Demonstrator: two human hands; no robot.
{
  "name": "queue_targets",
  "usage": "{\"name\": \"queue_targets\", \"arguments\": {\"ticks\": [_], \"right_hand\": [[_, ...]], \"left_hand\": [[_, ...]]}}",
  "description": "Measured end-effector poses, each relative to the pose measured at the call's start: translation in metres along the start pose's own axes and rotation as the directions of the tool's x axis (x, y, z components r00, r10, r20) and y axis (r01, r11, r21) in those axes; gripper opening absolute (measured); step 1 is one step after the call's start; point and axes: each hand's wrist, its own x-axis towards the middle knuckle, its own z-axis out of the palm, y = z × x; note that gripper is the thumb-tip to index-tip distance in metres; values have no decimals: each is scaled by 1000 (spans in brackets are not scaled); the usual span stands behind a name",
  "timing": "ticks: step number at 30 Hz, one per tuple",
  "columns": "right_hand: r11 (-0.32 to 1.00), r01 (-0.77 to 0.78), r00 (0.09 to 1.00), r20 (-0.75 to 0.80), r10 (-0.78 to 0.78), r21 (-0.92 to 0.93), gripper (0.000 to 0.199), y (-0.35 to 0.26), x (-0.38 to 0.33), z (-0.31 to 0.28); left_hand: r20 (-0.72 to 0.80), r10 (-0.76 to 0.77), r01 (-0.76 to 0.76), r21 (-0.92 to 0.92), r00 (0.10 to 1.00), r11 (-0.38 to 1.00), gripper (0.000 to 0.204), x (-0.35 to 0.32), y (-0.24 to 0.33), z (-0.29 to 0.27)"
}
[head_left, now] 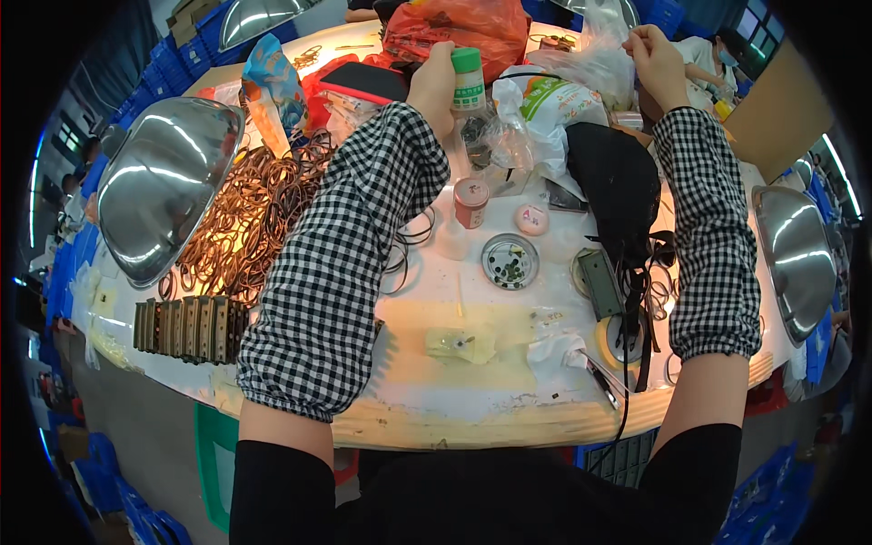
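Observation:
My left hand (434, 95) is stretched to the far side of the table, its fingers round a small jar (468, 94) with a green lid and a green-and-white label. The jar is upright. My right hand (659, 71) is raised at the far right, fingertips pinched together beside a clear plastic bag (601, 50); whatever they hold is too small to make out. Checked sleeve covers are on both forearms. Between my arms stand a pink-red jar (470, 202), a round white lid (531, 219) and a shallow round dish (510, 262) of small dark pieces.
A heap of brown rubber rings (238, 218) covers the left side, near a row of metal blocks (189, 330). Shiny metal lamp shades (171, 186) flank the table. A black cloth bag (616, 177), a dark green box (600, 283) and a hanging black cable lie toward the right.

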Motion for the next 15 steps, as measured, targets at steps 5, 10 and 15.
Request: {"name": "queue_targets", "arguments": {"ticks": [5,10,15], "right_hand": [[901,139,990,52,-129,-412,15,1,39,46],[633,384,923,259,-285,-672,12,35,22,27],[599,396,918,325,-229,-696,9,21,-46,3]], "left_hand": [[149,-104,108,-17,983,994,59,14,-10,2],[192,-15,-35,254,981,967,62,24,-19,1],[157,262,-304,557,952,773,66,33,-39,-17]]}}
